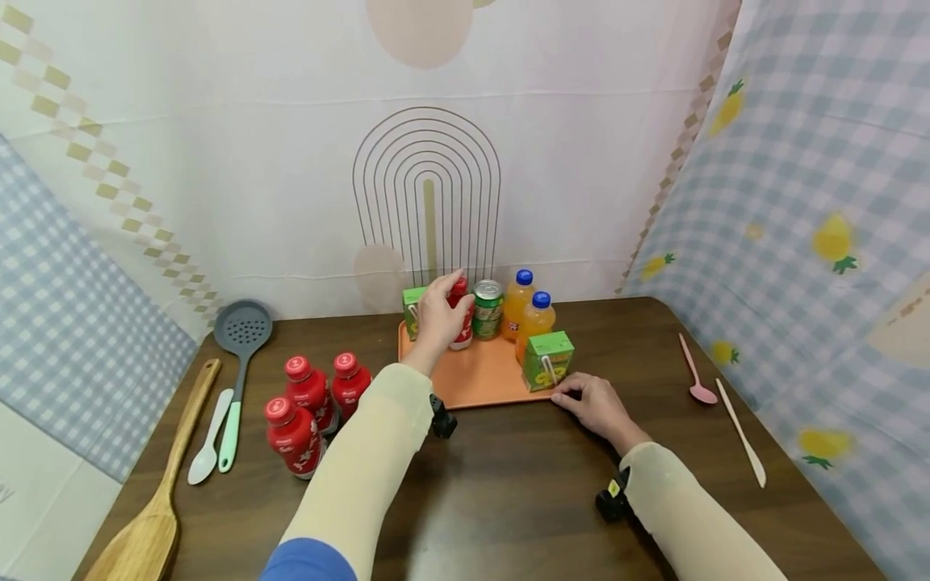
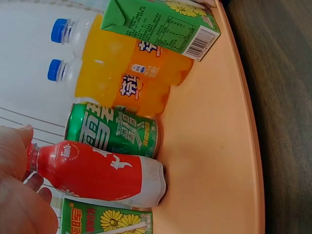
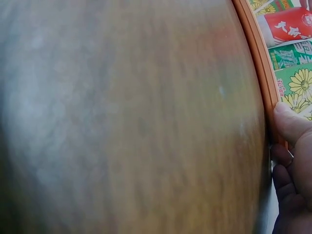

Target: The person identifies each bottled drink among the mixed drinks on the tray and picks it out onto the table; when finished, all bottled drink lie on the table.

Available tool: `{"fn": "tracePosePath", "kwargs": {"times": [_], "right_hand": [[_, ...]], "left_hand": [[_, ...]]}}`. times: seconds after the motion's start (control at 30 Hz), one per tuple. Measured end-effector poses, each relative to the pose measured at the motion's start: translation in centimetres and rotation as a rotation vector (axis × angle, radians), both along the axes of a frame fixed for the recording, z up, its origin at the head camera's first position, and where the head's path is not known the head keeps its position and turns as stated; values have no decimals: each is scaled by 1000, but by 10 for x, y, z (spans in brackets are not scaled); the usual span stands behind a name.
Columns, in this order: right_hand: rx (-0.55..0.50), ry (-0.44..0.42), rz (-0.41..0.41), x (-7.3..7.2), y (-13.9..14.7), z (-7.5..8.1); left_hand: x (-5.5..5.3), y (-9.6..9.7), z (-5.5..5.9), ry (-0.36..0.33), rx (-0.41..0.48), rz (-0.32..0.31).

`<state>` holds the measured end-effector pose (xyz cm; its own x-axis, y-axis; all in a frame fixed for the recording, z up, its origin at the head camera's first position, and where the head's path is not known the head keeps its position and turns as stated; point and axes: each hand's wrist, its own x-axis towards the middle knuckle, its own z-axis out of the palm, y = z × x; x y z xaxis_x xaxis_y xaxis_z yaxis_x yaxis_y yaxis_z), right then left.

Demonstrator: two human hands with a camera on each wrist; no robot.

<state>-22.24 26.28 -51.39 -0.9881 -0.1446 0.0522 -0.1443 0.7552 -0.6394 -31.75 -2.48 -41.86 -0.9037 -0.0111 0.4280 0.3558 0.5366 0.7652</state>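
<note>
At the back of the table, my left hand [image 1: 438,321] holds a red drink bottle [image 2: 102,171] by its cap end. The bottle stands upright on an orange tray [image 1: 475,375], between a green juice box [image 1: 411,311] and a green can [image 1: 488,311]. Two orange soda bottles [image 1: 536,323] with blue caps are to the right of the can. Another green juice box [image 1: 546,361] stands at the tray's front right corner. Right beside that box, my right hand [image 1: 597,403] pinches the tray's rim [image 3: 263,63], thumb on top and fingers below.
Several red bottles [image 1: 294,440] stand left of the tray, near my left forearm. Farther left lie a slotted turner [image 1: 244,329], a white spoon [image 1: 206,461] and a wooden spatula [image 1: 148,528]. A pink spoon [image 1: 701,392] and a pale knife [image 1: 743,436] lie at the right edge.
</note>
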Motion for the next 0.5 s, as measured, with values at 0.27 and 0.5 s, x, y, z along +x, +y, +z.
{"fn": "tracePosePath", "kwargs": {"times": [0.27, 0.5], "right_hand": [[-6, -6, -12, 1, -2, -2], [-9, 4, -8, 0, -2, -3]], "left_hand": [[-3, 1, -1, -12, 13, -13], [-5, -1, -3, -14, 25, 33]]}}
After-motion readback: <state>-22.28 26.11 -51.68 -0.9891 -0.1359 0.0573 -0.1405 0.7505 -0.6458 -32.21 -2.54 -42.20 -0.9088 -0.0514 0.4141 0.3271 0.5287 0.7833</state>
